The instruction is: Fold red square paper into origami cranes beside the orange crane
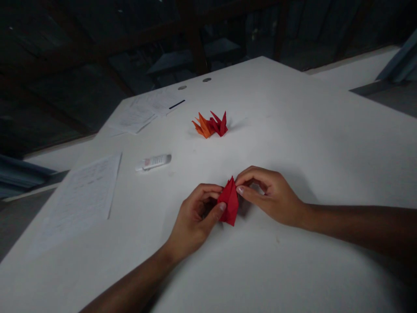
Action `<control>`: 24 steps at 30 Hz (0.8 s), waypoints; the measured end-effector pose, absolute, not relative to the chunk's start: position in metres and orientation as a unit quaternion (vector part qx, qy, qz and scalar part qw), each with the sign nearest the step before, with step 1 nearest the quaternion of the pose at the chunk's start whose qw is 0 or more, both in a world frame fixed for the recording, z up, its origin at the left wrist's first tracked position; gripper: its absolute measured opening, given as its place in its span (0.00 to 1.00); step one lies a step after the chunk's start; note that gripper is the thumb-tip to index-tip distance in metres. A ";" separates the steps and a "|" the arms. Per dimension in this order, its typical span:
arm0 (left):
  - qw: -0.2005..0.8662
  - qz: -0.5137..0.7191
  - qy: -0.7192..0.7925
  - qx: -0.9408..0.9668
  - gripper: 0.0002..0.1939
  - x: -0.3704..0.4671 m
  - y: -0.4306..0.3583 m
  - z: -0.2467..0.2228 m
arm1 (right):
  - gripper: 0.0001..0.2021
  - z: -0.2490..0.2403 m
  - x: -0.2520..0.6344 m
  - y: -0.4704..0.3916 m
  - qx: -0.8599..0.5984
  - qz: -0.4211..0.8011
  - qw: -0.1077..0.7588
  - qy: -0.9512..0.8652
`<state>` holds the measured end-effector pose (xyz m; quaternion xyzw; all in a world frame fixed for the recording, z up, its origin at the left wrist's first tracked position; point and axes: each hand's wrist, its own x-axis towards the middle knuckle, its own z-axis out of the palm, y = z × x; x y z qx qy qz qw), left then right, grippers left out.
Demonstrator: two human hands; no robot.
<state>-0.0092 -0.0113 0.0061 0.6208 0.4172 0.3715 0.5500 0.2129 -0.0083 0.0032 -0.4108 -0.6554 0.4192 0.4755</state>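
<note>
White table: orange origami crane and red origami crane look done, toward far edge. Left hand grips seemingly part-folded red paper; right hand pinches its side.

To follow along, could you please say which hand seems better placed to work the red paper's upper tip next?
Probably the right hand: its fingertips are beside that tip, while the left hand grips the red paper lower down.
</note>
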 end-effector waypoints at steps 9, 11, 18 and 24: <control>0.534 0.372 0.411 0.638 0.12 -0.012 -0.012 0.006 | 0.02 0.002 0.211 -0.004 -0.382 0.509 0.488 -0.597; 0.530 0.377 0.409 0.640 0.12 -0.011 -0.012 0.007 | 0.02 0.002 0.210 -0.003 -0.374 0.521 0.491 -0.590; 0.525 0.387 0.412 0.637 0.11 -0.011 -0.012 0.008 | 0.06 0.002 0.211 0.000 -0.353 0.556 0.489 -0.572; 0.518 0.386 0.411 0.644 0.12 -0.013 -0.012 0.006 | 0.07 0.002 0.212 0.000 -0.323 0.594 0.474 -0.564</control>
